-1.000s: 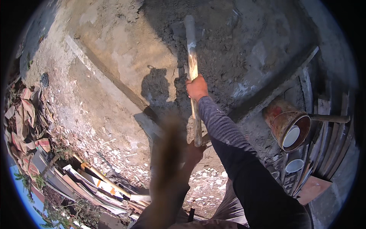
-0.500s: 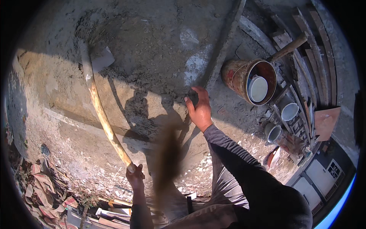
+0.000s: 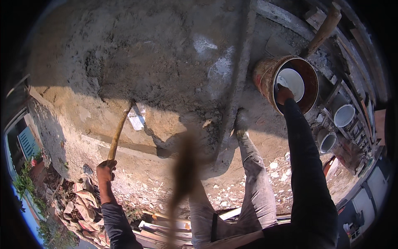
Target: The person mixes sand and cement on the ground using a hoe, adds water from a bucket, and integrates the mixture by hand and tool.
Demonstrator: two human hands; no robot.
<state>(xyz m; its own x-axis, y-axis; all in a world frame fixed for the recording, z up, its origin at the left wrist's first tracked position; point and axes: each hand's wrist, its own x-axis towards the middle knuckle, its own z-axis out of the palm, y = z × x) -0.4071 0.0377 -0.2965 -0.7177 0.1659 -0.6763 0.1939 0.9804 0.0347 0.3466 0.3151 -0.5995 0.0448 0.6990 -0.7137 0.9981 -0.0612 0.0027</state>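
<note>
My left hand [image 3: 106, 171] is closed round the end of a long wooden handle [image 3: 119, 135], which slants away from me. At the far end of that handle a pale metal blade [image 3: 137, 117] rests on the mortar bed [image 3: 145, 68], so it looks like a hoe. My right hand [image 3: 284, 94] reaches into a large rusty bucket [image 3: 265, 79] lined with brown grime. There it grips the near left rim of a smaller white pail [image 3: 295, 81] inside; the fingertips are partly hidden.
A wooden post-like handle [image 3: 325, 31] sticks up behind the bucket. Two smaller buckets [image 3: 344, 115] [image 3: 328, 142] lie right, beside planks [image 3: 352, 62]. A low concrete edge [image 3: 240, 74] runs beside my foot [image 3: 241, 120]. Torn sacks [image 3: 85, 203] lie near left. A blurred brown thing [image 3: 184, 166] blocks the middle.
My right hand has gone from above the concrete edge, fingers spread, into the large bucket. My left hand has moved left, and the hoe's blade has come nearer me into the sunlight.
</note>
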